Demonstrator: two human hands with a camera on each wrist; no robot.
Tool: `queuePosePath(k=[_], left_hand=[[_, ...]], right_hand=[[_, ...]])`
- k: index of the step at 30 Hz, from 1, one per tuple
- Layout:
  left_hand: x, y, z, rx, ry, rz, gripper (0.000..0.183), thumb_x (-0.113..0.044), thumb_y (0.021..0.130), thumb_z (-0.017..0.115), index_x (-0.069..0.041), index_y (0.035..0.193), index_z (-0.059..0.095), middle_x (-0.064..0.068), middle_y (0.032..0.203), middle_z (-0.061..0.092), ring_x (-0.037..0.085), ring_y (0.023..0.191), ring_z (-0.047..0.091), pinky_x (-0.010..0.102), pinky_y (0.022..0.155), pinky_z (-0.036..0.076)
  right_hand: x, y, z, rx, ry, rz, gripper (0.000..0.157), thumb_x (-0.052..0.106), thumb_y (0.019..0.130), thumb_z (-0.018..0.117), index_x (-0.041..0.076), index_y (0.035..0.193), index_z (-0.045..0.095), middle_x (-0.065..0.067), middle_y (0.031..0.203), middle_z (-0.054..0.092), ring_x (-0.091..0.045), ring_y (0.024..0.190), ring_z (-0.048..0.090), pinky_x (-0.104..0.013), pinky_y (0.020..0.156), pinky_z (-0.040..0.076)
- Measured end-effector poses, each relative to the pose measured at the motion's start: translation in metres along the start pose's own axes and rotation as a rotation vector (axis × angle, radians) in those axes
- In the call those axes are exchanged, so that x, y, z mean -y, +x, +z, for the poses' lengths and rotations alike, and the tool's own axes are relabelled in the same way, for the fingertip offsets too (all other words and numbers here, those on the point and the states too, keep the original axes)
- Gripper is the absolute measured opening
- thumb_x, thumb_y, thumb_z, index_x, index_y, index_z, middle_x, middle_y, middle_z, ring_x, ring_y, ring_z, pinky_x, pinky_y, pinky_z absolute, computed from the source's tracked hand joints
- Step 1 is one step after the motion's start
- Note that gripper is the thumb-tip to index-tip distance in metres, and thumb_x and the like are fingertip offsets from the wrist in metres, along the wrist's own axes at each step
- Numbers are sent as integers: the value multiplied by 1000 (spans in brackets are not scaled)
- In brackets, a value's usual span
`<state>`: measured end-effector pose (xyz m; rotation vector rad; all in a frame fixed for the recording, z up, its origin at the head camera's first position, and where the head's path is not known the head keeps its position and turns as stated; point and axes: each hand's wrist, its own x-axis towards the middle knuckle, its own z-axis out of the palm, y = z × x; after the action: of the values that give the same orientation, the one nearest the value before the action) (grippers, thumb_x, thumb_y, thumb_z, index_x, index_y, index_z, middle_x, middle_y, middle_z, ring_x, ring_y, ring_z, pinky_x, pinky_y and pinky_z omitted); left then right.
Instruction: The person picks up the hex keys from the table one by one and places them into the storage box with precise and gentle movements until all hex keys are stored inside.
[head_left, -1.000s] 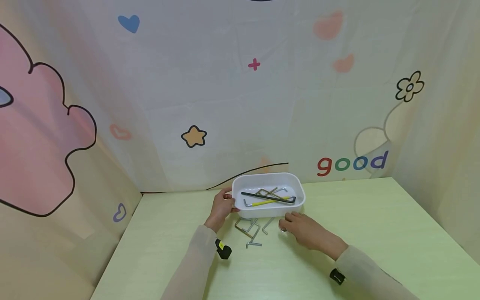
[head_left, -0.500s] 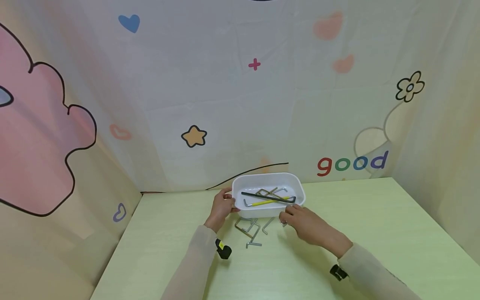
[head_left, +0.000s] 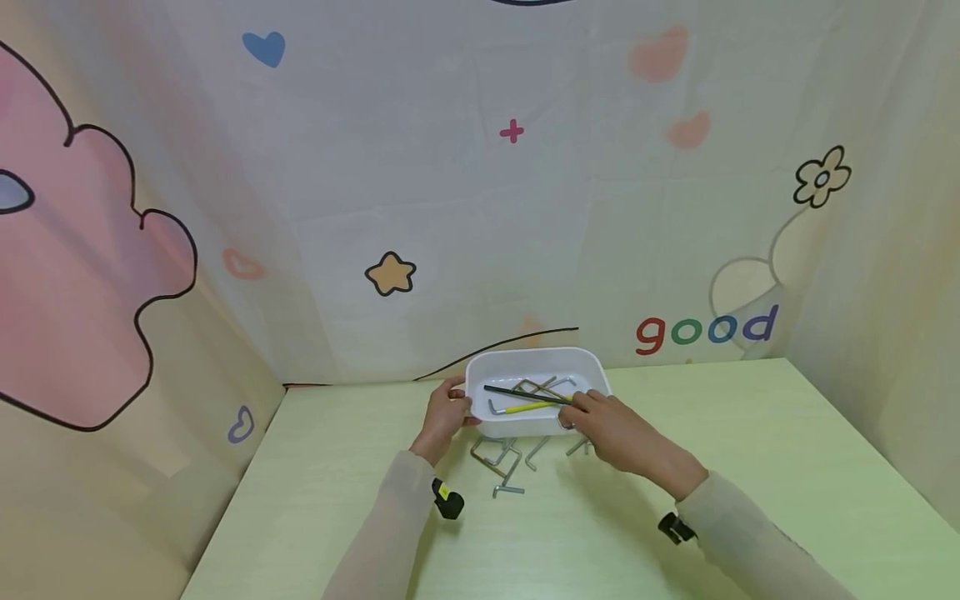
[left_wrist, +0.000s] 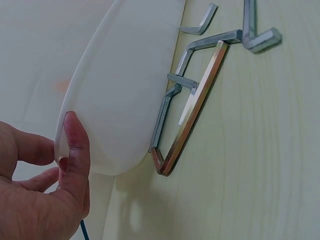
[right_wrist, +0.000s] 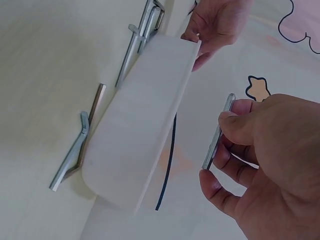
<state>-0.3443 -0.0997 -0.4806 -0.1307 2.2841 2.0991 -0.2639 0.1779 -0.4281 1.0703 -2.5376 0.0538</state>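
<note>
My left hand [head_left: 442, 417] grips the left end of a white plastic tray [head_left: 491, 427], thumb outside the wall and fingers behind the rim. Between thumb and fingers of my right hand [head_left: 617, 429] is a silver hex key [right_wrist: 219, 134], held over the tray's front right rim. Inside the tray lie a long black hex key [head_left: 525, 394], a yellow-sleeved hex key [head_left: 525, 407] and some smaller brass and silver ones. On the table before the tray, several silver hex keys [head_left: 508, 490] and a bronze one [left_wrist: 195, 112] lie loose, some overlapping.
The pale green table [head_left: 337, 500] meets a printed cloth backdrop [head_left: 450, 208] just behind the tray. Cloth also hangs along both sides. Two hex keys [right_wrist: 75, 155], one silver and one bronze, lie close to the tray's front right wall.
My right hand has risen from the table to the tray's front right rim, carrying the hex key. Keys that it covered on the table now show. My left hand stays put.
</note>
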Motion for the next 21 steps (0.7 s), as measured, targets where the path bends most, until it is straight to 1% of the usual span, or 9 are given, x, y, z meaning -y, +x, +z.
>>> queuePosePath(k=[2,6,9,11,17,21], left_hand=[[0,0,0,3,6,0,48,5,92,51,-2,139,49,8,99,47,27,87,61,25,62,61],[-1,0,0,12,6,2,48,5,93,51,-2,140,49,8,99,46,25,86,61,26,64,61],[0,0,-1,10,2,5,48,5,93,51,-2,140,48,8,99,46,24,85,60,26,63,61],[1,-1,-2,8,0,2,48,6,92,51,-2,140,48,9,99,47,24,85,60,25,62,61],[2,-1,-2,13,-5,5,49,4,92,51,-3,140,48,8,100,47,27,88,60,23,61,60],[1,0,-1,15,-11,6,49,5,92,50,-2,141,48,9,100,47,26,87,61,23,62,60]], right_hand=[[-1,3,-2,5,-1,1,34,-3,79,75,16,101,58,0,95,58,-18,88,53,-33,71,49],[-3,9,-5,4,4,5,30,-1,82,74,16,102,59,0,96,58,-19,88,53,-34,73,50],[-5,13,-5,4,17,9,25,3,85,72,16,103,59,0,97,58,-18,88,53,-34,73,50],[-6,15,-4,9,26,15,25,5,85,73,16,103,58,0,97,58,-18,88,52,-34,73,49],[-12,22,-4,10,39,23,29,1,82,75,15,101,58,-1,96,57,-18,87,52,-34,74,50],[-14,30,-6,20,44,35,23,0,86,70,14,102,59,0,94,57,-18,87,52,-35,75,52]])
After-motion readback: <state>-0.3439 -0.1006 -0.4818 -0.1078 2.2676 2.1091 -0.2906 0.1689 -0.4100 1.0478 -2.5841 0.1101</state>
